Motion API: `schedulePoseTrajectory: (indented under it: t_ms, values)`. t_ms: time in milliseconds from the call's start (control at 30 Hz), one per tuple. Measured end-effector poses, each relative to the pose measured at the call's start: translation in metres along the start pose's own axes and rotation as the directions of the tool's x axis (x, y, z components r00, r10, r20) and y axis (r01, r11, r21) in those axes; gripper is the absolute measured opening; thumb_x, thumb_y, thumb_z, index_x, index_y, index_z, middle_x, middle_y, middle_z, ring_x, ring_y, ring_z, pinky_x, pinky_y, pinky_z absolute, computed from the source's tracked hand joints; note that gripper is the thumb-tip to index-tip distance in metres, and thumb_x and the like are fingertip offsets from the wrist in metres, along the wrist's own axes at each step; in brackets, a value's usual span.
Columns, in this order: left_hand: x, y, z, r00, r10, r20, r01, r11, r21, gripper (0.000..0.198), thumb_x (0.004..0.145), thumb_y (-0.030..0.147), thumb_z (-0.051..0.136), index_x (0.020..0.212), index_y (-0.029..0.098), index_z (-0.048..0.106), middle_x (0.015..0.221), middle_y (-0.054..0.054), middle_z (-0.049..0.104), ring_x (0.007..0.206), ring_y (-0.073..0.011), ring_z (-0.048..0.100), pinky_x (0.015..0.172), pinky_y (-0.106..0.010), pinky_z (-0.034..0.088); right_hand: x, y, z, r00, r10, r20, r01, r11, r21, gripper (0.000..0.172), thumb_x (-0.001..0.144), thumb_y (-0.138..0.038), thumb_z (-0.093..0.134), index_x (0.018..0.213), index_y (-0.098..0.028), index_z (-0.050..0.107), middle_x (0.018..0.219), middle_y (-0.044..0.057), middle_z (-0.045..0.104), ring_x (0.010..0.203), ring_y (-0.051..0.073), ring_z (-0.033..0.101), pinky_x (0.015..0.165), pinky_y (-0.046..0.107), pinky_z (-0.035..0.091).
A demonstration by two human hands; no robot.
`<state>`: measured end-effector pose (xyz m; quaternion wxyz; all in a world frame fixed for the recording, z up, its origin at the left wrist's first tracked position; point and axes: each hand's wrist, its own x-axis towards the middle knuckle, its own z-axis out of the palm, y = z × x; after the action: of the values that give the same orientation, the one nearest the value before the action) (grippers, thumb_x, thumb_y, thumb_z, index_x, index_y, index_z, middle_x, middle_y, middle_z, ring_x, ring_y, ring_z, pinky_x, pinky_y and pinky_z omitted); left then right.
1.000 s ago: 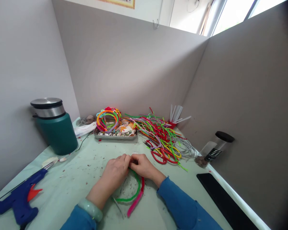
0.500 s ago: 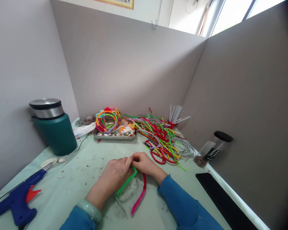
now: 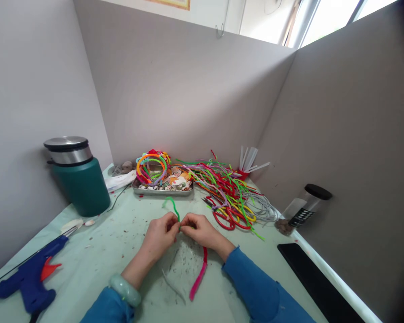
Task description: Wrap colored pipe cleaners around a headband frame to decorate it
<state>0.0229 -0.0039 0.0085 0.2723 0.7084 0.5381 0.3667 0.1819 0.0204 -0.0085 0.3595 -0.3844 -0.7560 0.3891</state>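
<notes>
My left hand (image 3: 160,235) pinches a bright green pipe cleaner (image 3: 175,208), whose free end curves up and away to the left above my fingers. Its fingertips meet those of my right hand (image 3: 199,229), also closed in a pinch. From under my right hand hangs a red and pink pipe cleaner (image 3: 199,280), its pink end pointing toward me. My fingers cover the place where the strands come together. Just below my hands, a thin grey wire (image 3: 173,287) shows against the tablecloth.
A blue glue gun (image 3: 32,273) and a green flask (image 3: 79,184) are at left. Behind my hands sit a metal tray (image 3: 163,193) of buttons and rings, a heap of pipe cleaners (image 3: 222,179) and red-handled scissors (image 3: 224,220). At right are a clear jar (image 3: 299,211) and a black strip (image 3: 316,278).
The green pipe cleaner's free end has swung from below my hands to above them. My left hand has turned and its thumb now shows. The view has shifted slightly.
</notes>
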Motion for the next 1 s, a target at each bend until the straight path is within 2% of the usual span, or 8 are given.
schedulePoseTrajectory:
  t_ms: [133,233,300,533,667,867,1000]
  values:
    - [0.002,-0.001,0.000,0.986,-0.160,0.046,0.166,0.945,-0.282,0.014,0.071,0.032,0.050,0.066,0.020,0.045,0.046,0.006,0.053,0.038,-0.0110,0.051,0.041,-0.020,0.038,-0.003,-0.008,0.003,0.997,-0.074,-0.037,0.072,0.996,-0.054,0.007,0.074,-0.015,0.052,0.075,-0.015,0.059,0.067,-0.002,0.056,0.060,0.009,0.046,0.055,0.018,0.035]
    - [0.003,0.001,0.000,0.953,-0.281,0.115,0.302,0.842,-0.448,0.018,0.066,0.034,0.054,0.066,0.019,0.044,0.047,0.005,0.056,0.036,-0.0112,0.050,0.037,-0.021,0.039,-0.004,-0.013,0.004,0.990,-0.131,-0.053,0.125,0.987,-0.104,0.006,0.075,-0.014,0.052,0.075,-0.015,0.058,0.069,-0.001,0.057,0.064,0.010,0.049,0.058,0.019,0.036]
    - [0.003,0.001,0.000,0.931,-0.335,0.142,0.360,0.787,-0.501,0.021,0.063,0.034,0.057,0.066,0.019,0.043,0.048,0.004,0.058,0.036,-0.0113,0.051,0.036,-0.021,0.040,-0.004,-0.014,0.004,0.989,-0.144,-0.047,0.137,0.982,-0.130,0.006,0.075,-0.015,0.052,0.075,-0.015,0.059,0.070,0.000,0.058,0.065,0.010,0.050,0.061,0.020,0.037]
    - [0.006,-0.006,0.000,0.948,-0.303,0.099,0.312,0.822,-0.477,0.022,0.066,0.036,0.057,0.071,0.019,0.045,0.052,0.004,0.060,0.038,-0.0119,0.054,0.037,-0.021,0.041,-0.004,-0.010,0.006,0.993,-0.100,-0.064,0.093,0.991,-0.099,0.014,0.078,-0.015,0.048,0.086,-0.016,0.059,0.078,0.001,0.061,0.069,0.011,0.053,0.062,0.021,0.039]
    - [0.006,-0.007,0.001,0.957,-0.282,0.066,0.280,0.841,-0.463,0.019,0.067,0.034,0.054,0.075,0.020,0.043,0.048,0.006,0.057,0.036,-0.0114,0.052,0.034,-0.019,0.038,-0.003,-0.011,0.009,0.994,-0.092,-0.059,0.084,0.990,-0.115,0.013,0.078,-0.016,0.048,0.084,-0.016,0.059,0.078,0.001,0.062,0.069,0.012,0.053,0.062,0.021,0.039]
    - [0.005,-0.003,0.000,0.967,-0.256,0.018,0.248,0.913,-0.324,0.016,0.071,0.034,0.049,0.078,0.021,0.044,0.046,0.007,0.056,0.032,-0.0106,0.049,0.033,-0.019,0.036,-0.003,-0.011,0.009,0.988,-0.124,-0.095,0.106,0.978,-0.181,0.009,0.076,-0.014,0.048,0.076,-0.016,0.057,0.072,0.000,0.060,0.066,0.011,0.052,0.062,0.021,0.038]
    - [0.004,0.000,-0.002,0.962,-0.273,-0.012,0.263,0.938,-0.225,0.028,0.073,0.046,0.046,0.082,0.020,0.049,0.054,0.003,0.061,0.034,-0.0107,0.051,0.034,-0.020,0.036,-0.003,-0.009,0.008,0.985,-0.125,-0.123,0.100,0.976,-0.192,0.008,0.074,-0.013,0.049,0.074,-0.016,0.056,0.070,-0.001,0.059,0.066,0.011,0.051,0.062,0.021,0.038]
